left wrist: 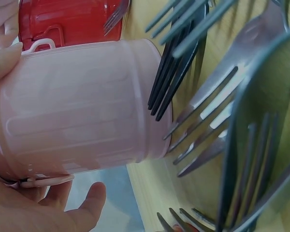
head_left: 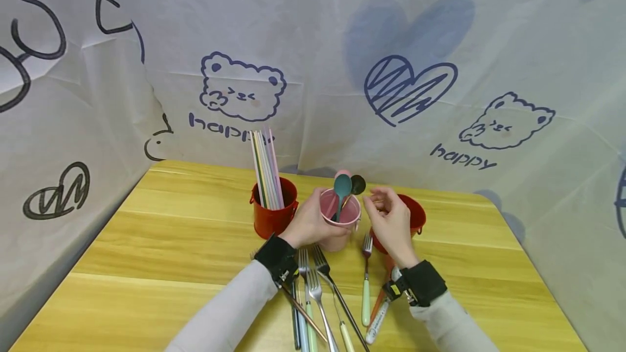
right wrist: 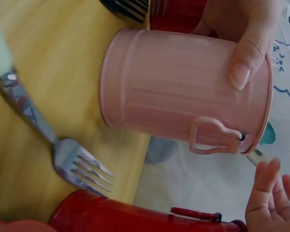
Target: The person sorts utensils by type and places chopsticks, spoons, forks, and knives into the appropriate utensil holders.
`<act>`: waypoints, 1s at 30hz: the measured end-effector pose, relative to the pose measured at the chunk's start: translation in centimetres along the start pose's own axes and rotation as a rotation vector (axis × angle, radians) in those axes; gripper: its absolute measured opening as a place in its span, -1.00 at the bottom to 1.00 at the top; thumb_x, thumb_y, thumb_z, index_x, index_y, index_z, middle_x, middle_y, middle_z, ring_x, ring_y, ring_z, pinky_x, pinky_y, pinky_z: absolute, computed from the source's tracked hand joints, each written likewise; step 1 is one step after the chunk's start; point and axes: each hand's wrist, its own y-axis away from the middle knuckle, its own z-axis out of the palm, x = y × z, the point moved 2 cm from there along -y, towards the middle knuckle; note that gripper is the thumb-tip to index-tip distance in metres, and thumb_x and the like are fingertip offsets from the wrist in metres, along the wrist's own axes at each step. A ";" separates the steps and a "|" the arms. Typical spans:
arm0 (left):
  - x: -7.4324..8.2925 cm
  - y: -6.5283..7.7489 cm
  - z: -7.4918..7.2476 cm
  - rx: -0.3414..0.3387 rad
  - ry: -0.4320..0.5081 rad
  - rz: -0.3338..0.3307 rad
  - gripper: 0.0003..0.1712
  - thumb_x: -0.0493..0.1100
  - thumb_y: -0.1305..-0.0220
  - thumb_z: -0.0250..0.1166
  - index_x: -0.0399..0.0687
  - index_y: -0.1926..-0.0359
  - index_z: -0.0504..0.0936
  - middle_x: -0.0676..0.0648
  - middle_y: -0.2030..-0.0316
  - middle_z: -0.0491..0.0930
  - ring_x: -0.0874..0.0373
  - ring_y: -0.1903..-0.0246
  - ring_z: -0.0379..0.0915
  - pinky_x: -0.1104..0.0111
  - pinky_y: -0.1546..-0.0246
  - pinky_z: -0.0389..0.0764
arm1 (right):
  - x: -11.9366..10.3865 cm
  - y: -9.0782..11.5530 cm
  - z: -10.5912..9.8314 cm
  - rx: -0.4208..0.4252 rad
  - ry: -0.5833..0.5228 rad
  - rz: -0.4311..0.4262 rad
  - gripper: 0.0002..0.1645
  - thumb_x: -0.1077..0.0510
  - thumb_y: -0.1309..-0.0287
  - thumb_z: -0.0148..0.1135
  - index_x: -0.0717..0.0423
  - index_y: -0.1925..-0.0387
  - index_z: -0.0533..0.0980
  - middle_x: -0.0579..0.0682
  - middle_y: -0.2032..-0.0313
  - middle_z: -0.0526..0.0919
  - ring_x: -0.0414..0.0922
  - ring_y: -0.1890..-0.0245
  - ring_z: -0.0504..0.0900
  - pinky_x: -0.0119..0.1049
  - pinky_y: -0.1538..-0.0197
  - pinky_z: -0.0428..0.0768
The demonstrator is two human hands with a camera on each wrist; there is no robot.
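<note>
My left hand (head_left: 313, 221) grips a small pink bucket (head_left: 336, 242) near its rim, the thumb laid along the side in the right wrist view. A teal spoon (head_left: 343, 184), a black spoon (head_left: 358, 184) and a pink spoon (head_left: 342, 173) stand in the bucket, bowls up. Just right of the rim, beside the black spoon, is my right hand (head_left: 393, 224), its fingers loosely bent and nothing seen between them. Below the bucket lie several forks (head_left: 315, 287); a fork with a pale green handle (head_left: 365, 297) lies nearer the right hand.
A red bucket (head_left: 268, 225) with several straw-like sticks (head_left: 265, 173) stands left of the pink one. Another red bucket (head_left: 417, 213) is partly behind my right hand. A white marker (head_left: 377, 325) lies by the right wrist. A drawn-on white sheet (head_left: 323, 31) hangs behind the table (head_left: 146, 254).
</note>
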 end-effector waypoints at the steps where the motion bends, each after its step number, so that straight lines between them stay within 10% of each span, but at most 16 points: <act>1: 0.0 0.0 0.0 0.000 -0.001 0.001 0.07 0.00 0.28 0.59 -0.16 -0.24 0.20 -0.10 -0.07 0.45 0.05 -0.02 0.43 0.17 -0.06 0.48 | -0.4 0.3 -0.2 -0.012 -0.010 -0.002 -0.72 0.18 -0.18 0.25 0.27 0.11 0.52 0.10 0.36 0.64 -0.02 0.41 0.60 -0.53 0.41 0.46; 30: 0.0 0.0 0.1 -0.011 -0.003 -0.037 0.04 0.01 0.25 0.58 -0.10 -0.25 0.21 -0.10 -0.11 0.45 0.02 -0.07 0.41 0.11 -0.08 0.47 | -0.8 5.6 -3.9 -0.305 0.094 -0.036 -0.85 0.47 -0.08 0.18 0.31 0.27 0.49 0.10 0.54 0.56 -0.10 0.61 0.46 -0.35 0.55 0.48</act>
